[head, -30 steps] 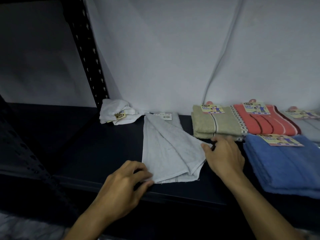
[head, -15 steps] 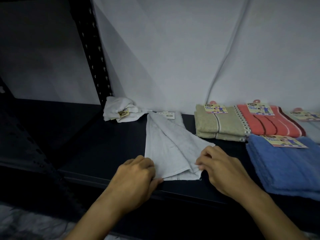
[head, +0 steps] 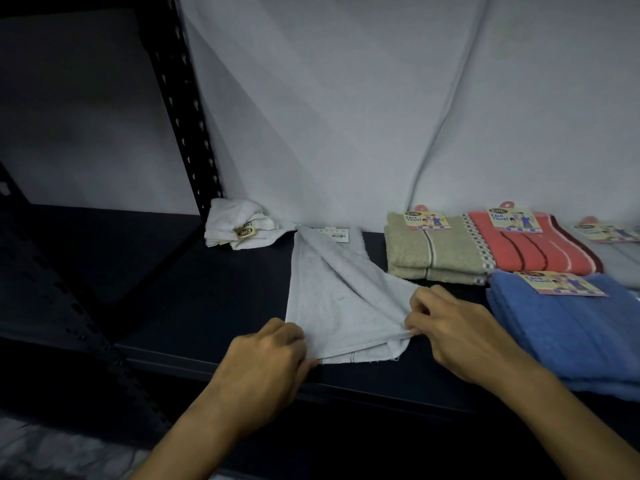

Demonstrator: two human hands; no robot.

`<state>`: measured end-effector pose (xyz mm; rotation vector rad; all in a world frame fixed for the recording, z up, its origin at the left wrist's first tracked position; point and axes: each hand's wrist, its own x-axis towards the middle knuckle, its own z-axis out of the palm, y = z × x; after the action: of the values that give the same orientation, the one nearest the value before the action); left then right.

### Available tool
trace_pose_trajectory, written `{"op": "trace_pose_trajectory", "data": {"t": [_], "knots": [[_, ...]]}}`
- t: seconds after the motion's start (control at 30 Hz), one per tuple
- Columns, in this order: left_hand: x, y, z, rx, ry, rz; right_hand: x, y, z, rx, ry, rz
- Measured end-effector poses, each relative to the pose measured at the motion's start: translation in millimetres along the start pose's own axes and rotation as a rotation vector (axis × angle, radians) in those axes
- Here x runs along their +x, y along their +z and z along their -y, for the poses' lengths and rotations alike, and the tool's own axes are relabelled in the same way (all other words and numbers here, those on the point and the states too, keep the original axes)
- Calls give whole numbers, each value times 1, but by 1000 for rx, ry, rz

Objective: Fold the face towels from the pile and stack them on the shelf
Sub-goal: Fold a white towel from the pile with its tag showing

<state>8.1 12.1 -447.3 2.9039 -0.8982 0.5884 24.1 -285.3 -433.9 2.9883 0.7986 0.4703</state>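
On the dark shelf [head: 214, 306], right in front of the person, a pale grey face towel [head: 339, 299] is lying partly folded, with one layer turned over at a slant so the edges don't line up yet. Its price tag [head: 337, 234] sits at the far end by the wall. The left hand [head: 266, 362] has its fingers curled over the near left corner, holding it down at the shelf's front edge. The right hand [head: 460, 330] is pinching the near right corner of the upper layer between thumb and fingertips. So both hands are gripping cloth, neither one is spread flat.

Progress-wise, it looks like a fair chunk is done already. To the right there's a folded beige towel [head: 436, 254], a coral striped one [head: 530, 247] just beside it, a blue stack [head: 568, 327] closer to the front, and another pale towel [head: 620, 251] at the far right edge, mostly cut off. All of them have labels on top and look neat.

What's left: the grey one needs its corners squared up and probably another fold before it goes with the others. Then there's a crumpled white towel [head: 239, 223] bunched up by the black upright post [head: 187, 109], not folded at all. Whether more are waiting somewhere out of view, can't tell.
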Motion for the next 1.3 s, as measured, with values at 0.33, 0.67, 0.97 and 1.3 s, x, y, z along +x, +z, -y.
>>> {"op": "trace_pose_trajectory", "data": {"t": [0.33, 0.67, 0.97, 1.3], "knots": [[-12, -1, -1, -63, 19, -28, 28, 18, -10, 290, 813, 39], [-13, 1, -4, -81, 12, -59, -1, -16, 37, 517, 826, -57], [-14, 3, -7, -99, 4, -77, 13, -4, 51, 1160, 1145, -150], [-16, 8, -6, -59, 1, -116, 15, -9, 48, 1358, 1218, -129]]}}
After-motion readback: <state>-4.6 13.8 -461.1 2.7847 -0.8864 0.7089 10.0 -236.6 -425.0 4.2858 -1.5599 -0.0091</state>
